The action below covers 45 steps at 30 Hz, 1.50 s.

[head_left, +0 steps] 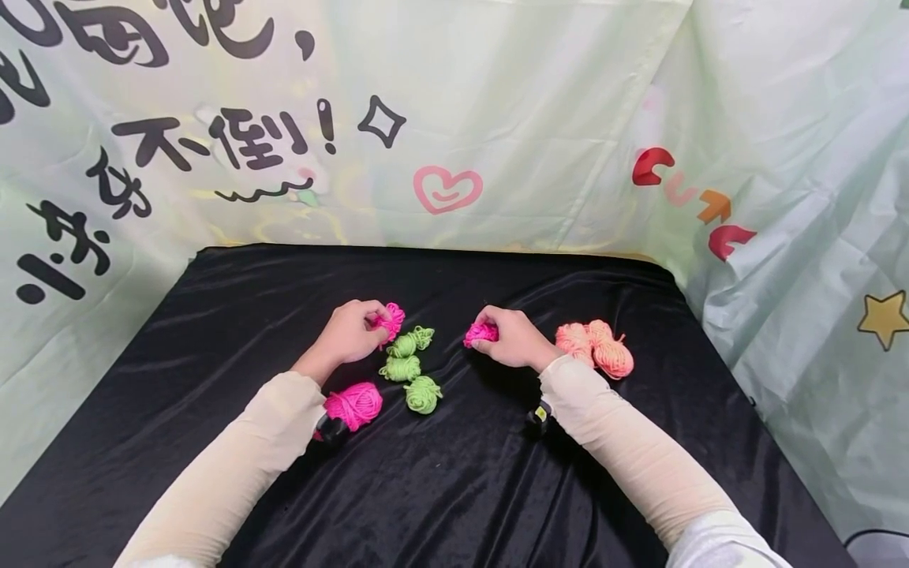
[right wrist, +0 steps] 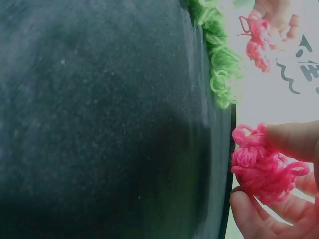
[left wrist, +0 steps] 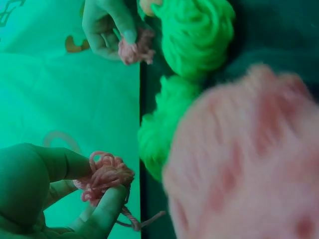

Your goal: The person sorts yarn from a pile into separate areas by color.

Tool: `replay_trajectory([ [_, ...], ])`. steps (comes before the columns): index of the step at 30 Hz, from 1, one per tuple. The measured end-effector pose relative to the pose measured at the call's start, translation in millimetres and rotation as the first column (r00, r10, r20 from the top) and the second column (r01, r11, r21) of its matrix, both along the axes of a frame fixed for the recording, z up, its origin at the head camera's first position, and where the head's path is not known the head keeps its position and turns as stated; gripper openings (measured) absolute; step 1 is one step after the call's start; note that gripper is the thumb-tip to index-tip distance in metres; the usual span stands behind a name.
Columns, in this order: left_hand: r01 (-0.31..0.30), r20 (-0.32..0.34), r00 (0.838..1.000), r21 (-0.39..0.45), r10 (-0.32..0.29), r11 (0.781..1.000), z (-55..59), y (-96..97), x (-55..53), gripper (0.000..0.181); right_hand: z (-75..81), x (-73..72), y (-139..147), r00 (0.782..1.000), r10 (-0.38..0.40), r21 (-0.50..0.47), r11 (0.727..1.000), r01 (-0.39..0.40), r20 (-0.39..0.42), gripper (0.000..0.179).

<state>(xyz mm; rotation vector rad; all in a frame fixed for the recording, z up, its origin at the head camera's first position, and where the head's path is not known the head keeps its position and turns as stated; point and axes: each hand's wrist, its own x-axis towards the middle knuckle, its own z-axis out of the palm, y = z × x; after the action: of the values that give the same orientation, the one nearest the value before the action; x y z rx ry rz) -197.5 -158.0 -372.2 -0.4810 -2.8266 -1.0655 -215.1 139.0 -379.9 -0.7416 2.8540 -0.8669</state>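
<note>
Pinching, both half-curled: left hand (head_left: pixel 349 332) has pink bundle (head_left: pixel 393 318), right hand (head_left: pixel 518 339) second bundle (head_left: pixel 480 334), short of table's (head_left: pixel 490 457) far edge; grip probably preserves shape. Orange yarn (head_left: pixel 609 355) toward right edge, likely colour-grouped.

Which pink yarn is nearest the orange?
The pink bundle in the right hand: the only pink between green yarn and orange yarn. Other pink yarn is in or near the left hand.
</note>
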Motion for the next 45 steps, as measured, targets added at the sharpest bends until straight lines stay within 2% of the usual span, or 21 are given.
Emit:
replay_trajectory([
  [5,0.024,0.001,1.0,0.01,-0.024,1.0,4.6,17.6,-3.5,0.014,1.4,0.2,4.6,1.0,-0.017,-0.008,1.0,0.017,0.004,0.024],
  [12,0.069,0.037,0.997,0.023,-0.07,0.997,6.3,43.5,-5.8,0.013,0.2,1.7,12.4,0.999,-0.045,-0.014,0.999,0.045,0.012,0.024],
  [25,0.125,0.036,0.991,-0.001,-0.125,0.992,-4.6,80.7,-8.1,0.006,-4.9,4.7,24.3,0.995,-0.097,0.009,0.995,0.097,0.002,0.027],
  [30,0.107,0.045,0.993,-0.021,-0.106,0.994,-8.5,95.4,-4.8,0.004,-7.1,5.6,28.2,0.994,-0.107,0.007,0.994,0.107,-0.008,0.026],
  [38,0.065,0.038,0.997,-0.041,-0.064,0.997,-13.9,114.6,1.0,0.011,-9.2,8.1,31.5,0.993,-0.116,0.012,0.993,0.116,0.031,0.025],
  [45,0.07,0.051,0.996,-0.038,-0.068,0.997,-19.3,126.9,1.9,0.006,-13.3,10.5,32.8,0.992,-0.125,0.013,0.992,0.124,0.028,0.024],
])
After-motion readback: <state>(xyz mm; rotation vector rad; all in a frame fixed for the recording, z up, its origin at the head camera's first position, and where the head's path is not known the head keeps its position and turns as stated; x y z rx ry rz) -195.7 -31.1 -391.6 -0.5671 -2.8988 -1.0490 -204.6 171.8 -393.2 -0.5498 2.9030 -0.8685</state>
